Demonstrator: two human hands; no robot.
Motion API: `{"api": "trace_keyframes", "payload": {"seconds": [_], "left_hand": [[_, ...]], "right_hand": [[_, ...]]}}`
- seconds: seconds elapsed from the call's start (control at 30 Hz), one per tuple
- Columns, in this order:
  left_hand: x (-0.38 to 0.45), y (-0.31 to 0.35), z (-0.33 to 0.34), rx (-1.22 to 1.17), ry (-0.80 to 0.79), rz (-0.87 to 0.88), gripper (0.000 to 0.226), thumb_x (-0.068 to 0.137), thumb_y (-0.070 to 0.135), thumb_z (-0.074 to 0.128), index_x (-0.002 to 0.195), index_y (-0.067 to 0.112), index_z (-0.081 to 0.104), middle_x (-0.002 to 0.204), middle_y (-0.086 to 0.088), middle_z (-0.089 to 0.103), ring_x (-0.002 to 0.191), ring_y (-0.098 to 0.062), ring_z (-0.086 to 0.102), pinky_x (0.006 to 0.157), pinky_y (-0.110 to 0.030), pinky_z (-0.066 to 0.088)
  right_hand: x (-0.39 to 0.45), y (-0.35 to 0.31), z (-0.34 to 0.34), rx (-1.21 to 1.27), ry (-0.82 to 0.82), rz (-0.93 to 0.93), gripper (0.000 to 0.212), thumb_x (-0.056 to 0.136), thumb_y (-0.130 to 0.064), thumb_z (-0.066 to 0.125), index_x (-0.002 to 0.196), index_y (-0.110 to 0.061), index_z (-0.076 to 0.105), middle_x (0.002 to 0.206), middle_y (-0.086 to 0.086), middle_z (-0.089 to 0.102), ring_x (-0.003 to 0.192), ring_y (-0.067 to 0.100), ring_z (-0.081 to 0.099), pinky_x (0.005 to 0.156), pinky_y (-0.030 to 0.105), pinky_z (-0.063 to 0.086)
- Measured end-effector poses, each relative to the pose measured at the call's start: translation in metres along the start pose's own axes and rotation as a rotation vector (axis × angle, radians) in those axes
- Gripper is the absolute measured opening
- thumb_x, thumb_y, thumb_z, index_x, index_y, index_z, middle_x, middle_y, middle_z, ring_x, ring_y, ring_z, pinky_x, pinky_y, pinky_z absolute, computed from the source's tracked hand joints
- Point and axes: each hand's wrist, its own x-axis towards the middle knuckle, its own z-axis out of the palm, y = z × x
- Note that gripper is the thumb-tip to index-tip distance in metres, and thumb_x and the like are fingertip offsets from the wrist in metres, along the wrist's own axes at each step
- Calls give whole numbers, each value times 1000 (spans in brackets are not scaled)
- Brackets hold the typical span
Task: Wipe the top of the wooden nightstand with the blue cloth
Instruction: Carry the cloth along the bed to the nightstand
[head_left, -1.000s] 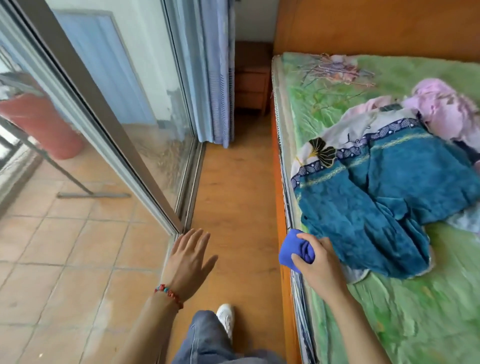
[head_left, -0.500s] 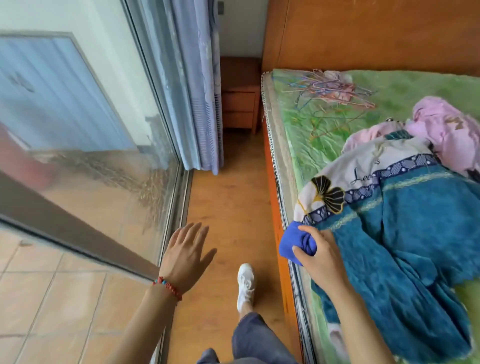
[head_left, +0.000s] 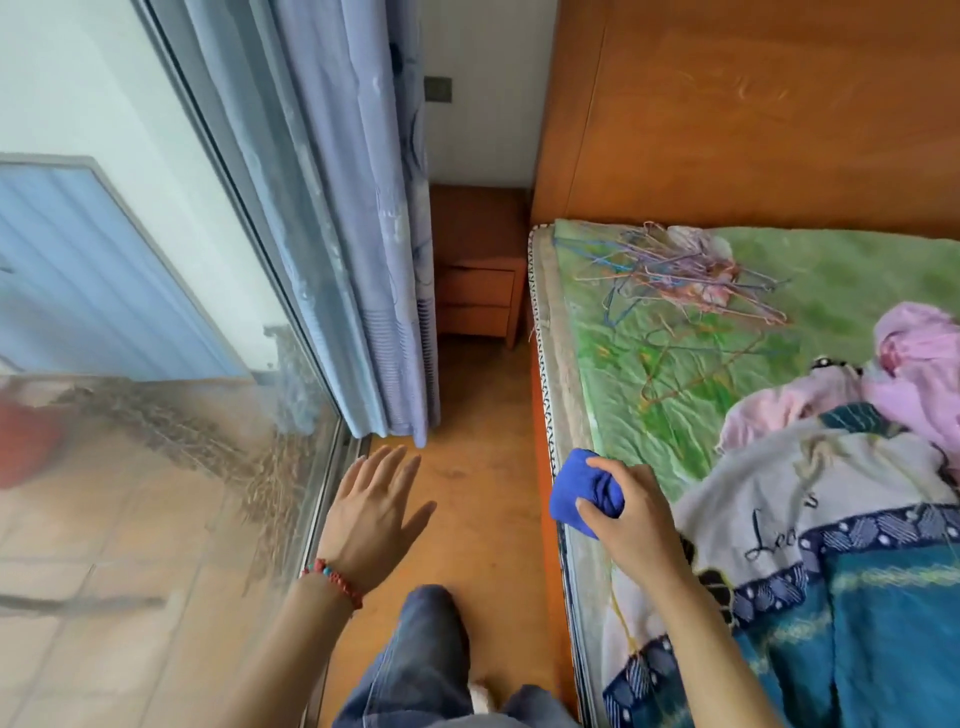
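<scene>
The wooden nightstand (head_left: 479, 260) stands far ahead in the corner, between the curtain and the bed's headboard; two drawer fronts show and its top looks bare. My right hand (head_left: 631, 514) is closed around the bunched blue cloth (head_left: 579, 488) over the near edge of the bed. My left hand (head_left: 371, 506) hangs open, palm down, fingers spread, above the floor beside the glass door track. Both hands are well short of the nightstand.
A narrow wooden-floored aisle (head_left: 478, 467) runs between a sliding glass door (head_left: 171, 415) with a blue curtain (head_left: 363, 260) on the left and the bed (head_left: 675, 364) on the right. Hangers, pink clothes and a teal blanket lie on the bed. My leg fills the aisle below.
I have walked forward along the aisle; the nightstand and headboard are nearer and larger. Both hands keep their poses, the right one still holding the cloth.
</scene>
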Motion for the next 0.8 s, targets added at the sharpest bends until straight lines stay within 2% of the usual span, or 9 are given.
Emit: {"api": "trace_keyframes", "payload": {"seconds": [0.1,0.17,0.23,0.27,0.33,0.47,0.63,0.73,0.8], "left_hand": [[65,-21,4,14,23,33,70,88,56,27,109,0,64,111,-20,64,105,-37,60,88,-52,47],[112,-36,5,24,43,50,57,83,47,43,109,0,64,110,-20,65,104,-37,60,87,-52,47],[158,-49,3,25,68,79,48,76,36,67,107,-1,65,107,-21,65,101,-38,61,85,-53,48],[181,-53,0,22,73,96,50,69,30,78,106,-2,65,107,-22,65,100,-39,61,84,-54,48],[225,-62,-6,27,82,136,57,60,24,85,106,-3,65,106,-23,65,99,-39,62,83,-55,49],[306,-73,-15,34,91,208,56,66,25,82,110,-4,64,110,-24,64,104,-40,59,87,-54,48],[389,-78,-18,1,45,221,54,71,23,79,113,-6,62,113,-26,62,106,-43,57,89,-55,45],[439,-81,-13,-10,7,221,51,74,27,74,112,-5,62,113,-26,62,104,-42,58,86,-55,48],[473,-83,-6,-15,-4,202,49,80,35,62,109,-5,64,110,-25,64,102,-42,60,82,-55,50]], "right_hand": [[61,-2,9,14,12,30,39,76,-14,67,111,-27,56,91,-1,42,74,2,48,65,17,30],[103,-5,16,12,29,46,38,77,-14,66,111,-28,56,91,-1,42,75,-1,48,63,17,30],[145,-13,20,15,56,62,38,76,-13,66,110,-27,56,90,1,43,73,-1,47,59,16,29],[166,-18,22,16,63,62,38,76,-12,67,110,-26,57,90,2,43,72,0,47,58,16,29],[207,-28,25,13,82,64,39,75,-11,67,111,-24,57,89,2,43,72,3,46,61,17,29],[277,-44,27,21,108,62,39,76,-12,66,111,-27,56,86,-2,42,72,3,48,61,10,32],[353,-49,30,19,89,101,40,76,-16,65,112,-31,55,93,5,48,75,14,50,60,17,30],[403,-42,31,-12,103,92,40,75,-16,66,112,-28,56,90,4,46,70,13,49,58,17,29],[438,-36,31,-24,90,79,41,76,-16,66,113,-28,55,89,2,42,67,10,47,59,14,33]]}}
